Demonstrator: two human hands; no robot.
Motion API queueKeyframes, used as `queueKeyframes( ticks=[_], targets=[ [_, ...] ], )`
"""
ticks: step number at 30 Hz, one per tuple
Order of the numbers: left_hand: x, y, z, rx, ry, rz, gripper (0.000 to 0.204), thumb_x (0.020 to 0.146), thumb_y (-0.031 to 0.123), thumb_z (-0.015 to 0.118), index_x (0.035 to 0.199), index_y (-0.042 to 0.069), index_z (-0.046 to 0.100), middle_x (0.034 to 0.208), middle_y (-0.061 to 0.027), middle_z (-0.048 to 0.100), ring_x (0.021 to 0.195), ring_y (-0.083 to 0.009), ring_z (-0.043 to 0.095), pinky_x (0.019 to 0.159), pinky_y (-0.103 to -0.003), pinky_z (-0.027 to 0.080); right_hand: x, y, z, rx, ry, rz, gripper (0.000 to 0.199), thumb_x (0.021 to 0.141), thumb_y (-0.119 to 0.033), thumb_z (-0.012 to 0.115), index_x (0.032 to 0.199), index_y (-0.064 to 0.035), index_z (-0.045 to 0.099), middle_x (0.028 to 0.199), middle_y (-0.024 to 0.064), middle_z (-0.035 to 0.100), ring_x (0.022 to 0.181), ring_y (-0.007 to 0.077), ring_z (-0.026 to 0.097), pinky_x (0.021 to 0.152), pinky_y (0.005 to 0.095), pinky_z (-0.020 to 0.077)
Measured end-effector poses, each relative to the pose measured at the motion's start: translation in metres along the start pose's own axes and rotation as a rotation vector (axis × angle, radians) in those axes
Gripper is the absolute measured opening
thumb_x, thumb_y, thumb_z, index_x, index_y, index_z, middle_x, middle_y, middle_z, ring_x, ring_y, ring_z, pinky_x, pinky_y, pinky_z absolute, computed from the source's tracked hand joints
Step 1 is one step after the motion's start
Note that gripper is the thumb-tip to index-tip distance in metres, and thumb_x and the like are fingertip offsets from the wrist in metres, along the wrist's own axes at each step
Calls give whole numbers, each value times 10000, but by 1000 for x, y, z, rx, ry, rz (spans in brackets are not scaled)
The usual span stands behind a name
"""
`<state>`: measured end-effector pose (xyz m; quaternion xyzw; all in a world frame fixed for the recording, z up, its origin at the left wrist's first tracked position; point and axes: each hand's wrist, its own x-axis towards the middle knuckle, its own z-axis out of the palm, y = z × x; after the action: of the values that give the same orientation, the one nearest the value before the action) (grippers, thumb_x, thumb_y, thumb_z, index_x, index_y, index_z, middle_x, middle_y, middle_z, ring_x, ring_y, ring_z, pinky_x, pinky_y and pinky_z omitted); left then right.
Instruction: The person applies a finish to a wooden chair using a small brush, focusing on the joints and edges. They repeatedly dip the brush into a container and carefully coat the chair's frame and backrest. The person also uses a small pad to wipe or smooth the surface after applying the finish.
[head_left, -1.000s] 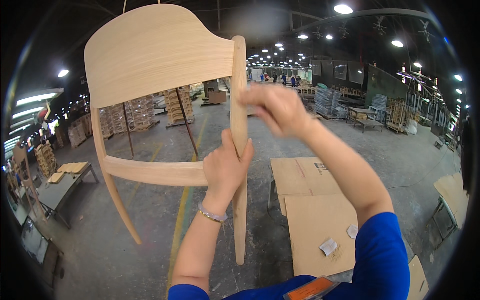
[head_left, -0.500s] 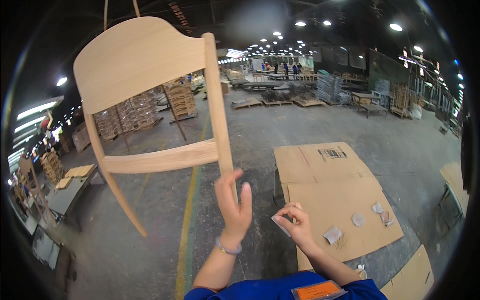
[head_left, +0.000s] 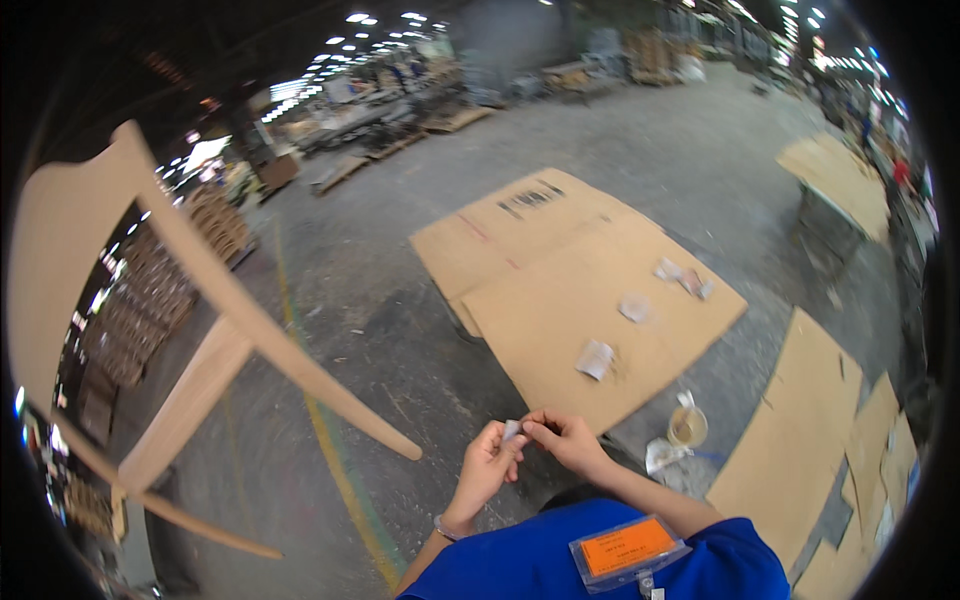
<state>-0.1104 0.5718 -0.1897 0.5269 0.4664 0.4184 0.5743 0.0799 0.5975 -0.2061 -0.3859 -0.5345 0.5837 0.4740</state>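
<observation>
No longer held, the wooden chair frame (head_left: 212,272) is to the left of the left hand (head_left: 485,466), which now meets the right hand (head_left: 567,443), both pinching a small pale scrap (head_left: 511,430), so work on the frame seems paused

I see a pale cup (head_left: 688,428) to my right, cardboard sheets (head_left: 795,420) beside it, and a yellow line (head_left: 345,482) crossing the grey floor (head_left: 640,130).

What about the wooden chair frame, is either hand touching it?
No, the left hand and right hand meet at a small pale piece, with a visible gap between them and the chair frame.
</observation>
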Motion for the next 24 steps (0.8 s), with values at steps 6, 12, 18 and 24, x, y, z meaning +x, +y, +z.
queueKeyframes(
  ticks=[6, 12, 18, 24],
  targets=[
    [8, -61, 15, -18, 28, -128, 144, 1106, 209, 634, 1066, 77, 591, 818, -10, 626, 575, -61, 501, 516, -236, 389, -41, 28, -70, -286, 302, 175, 201, 992, -187, 755, 1119, -31, 756, 818, 68, 747, 695, 142, 682, 688, 337, 556],
    [-6, -131, 22, 110, 1, -327, 193, 1065, 191, 701, 953, 99, 574, 717, 31, 539, 573, -40, 446, 510, -235, 340, -108, 64, -136, -539, 490, 132, 161, 957, -196, 742, 1025, -57, 786, 824, 130, 748, 757, 290, 740, 736, 415, 578],
    [-14, -174, 18, 261, -7, -447, 224, 1034, 217, 727, 898, 92, 600, 693, 22, 540, 565, -56, 466, 515, -262, 367, -166, 160, -211, -231, 940, 322, 194, 971, -172, 709, 1062, -16, 780, 914, 158, 777, 812, 246, 739, 753, 400, 569],
    [-25, -232, 1, 625, 101, -357, 329, 961, 363, 764, 959, 36, 729, 793, -112, 713, 738, -219, 676, 713, -396, 534, -219, 285, -333, 158, 1053, 492, 180, 847, -159, 657, 694, -67, 640, 587, 39, 551, 468, 163, 507, 430, 349, 362]
  ],
)
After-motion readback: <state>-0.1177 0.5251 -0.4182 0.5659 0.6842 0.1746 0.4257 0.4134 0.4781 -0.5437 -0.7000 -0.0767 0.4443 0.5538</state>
